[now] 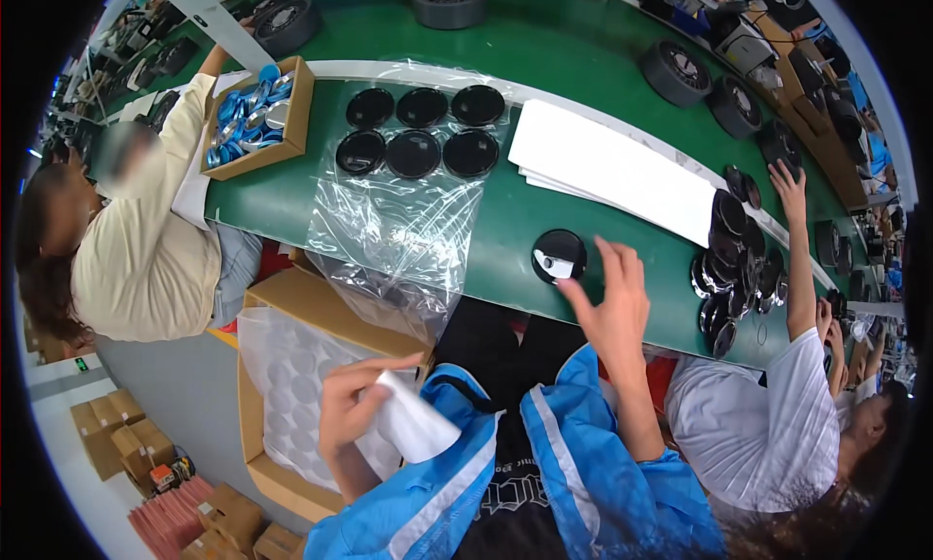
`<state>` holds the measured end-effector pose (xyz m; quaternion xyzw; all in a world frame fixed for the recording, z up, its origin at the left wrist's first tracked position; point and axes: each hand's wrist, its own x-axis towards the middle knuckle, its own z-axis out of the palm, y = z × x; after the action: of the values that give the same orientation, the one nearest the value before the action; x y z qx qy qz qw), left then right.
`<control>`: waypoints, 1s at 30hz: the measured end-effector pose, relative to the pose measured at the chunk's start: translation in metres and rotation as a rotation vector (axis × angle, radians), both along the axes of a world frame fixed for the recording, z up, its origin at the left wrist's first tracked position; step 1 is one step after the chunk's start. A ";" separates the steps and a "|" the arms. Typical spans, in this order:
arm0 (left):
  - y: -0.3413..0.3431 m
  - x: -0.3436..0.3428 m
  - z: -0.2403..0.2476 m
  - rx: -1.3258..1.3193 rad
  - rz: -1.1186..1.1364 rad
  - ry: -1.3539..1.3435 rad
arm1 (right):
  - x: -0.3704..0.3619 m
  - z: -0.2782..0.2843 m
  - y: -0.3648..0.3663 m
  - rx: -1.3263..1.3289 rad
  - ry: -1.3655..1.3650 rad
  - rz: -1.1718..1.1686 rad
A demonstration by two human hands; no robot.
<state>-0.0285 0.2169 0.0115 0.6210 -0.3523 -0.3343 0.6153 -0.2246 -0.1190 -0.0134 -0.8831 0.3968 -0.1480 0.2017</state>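
Near the table's front edge lies a black round disc with a white and dark piece on its face. My right hand is beside it, fingers spread, the thumb close to the disc's rim; whether they touch I cannot tell. My left hand is closed on a soft white sheet, perhaps cloth or thin foam, hanging above an open carton. To the left on the table, several black round lids sit in two rows on clear plastic film.
A stack of white sheets lies right of the film. Further right is a heap of glossy black round parts. A small cardboard box holds blue and silver discs. Dark grey wheels stand farther back. Co-workers sit at both sides.
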 end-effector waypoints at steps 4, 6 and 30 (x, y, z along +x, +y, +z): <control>-0.061 -0.012 0.001 0.140 -0.075 -0.051 | 0.013 -0.005 0.007 -0.078 -0.078 0.210; -0.080 -0.016 -0.006 0.132 -0.130 -0.110 | 0.008 -0.007 -0.002 0.005 -0.091 0.332; -0.126 -0.010 -0.034 0.482 0.080 -0.553 | 0.243 0.010 -0.120 -0.078 0.055 1.196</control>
<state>-0.0387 0.0908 -0.0227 0.8282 -0.3920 -0.2028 0.3454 0.0179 -0.2391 -0.0031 -0.9635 -0.1696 -0.0005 0.2071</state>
